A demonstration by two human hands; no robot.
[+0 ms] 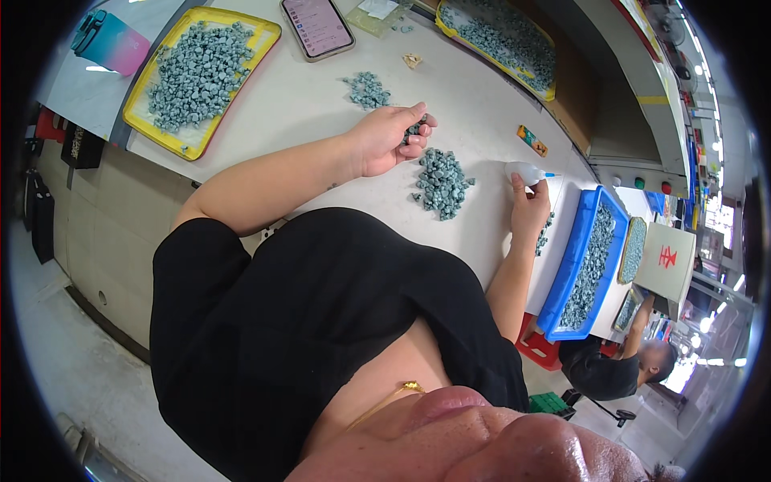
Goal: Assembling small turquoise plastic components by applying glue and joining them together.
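My left hand is curled over the white table, with several dark grey-green stones held in its fingers. A heap of similar stones lies on the table just beside that hand, and a smaller heap lies beyond it. My right hand grips a white squeeze bottle whose thin blue tip points to the right. Partly hidden behind the right wrist is another small group of stones.
A yellow-rimmed tray of stones stands at left, near a blue-pink bottle. A phone lies at the back. Another yellow tray and a small orange-green packet are far right. A blue bin stands right, near another person.
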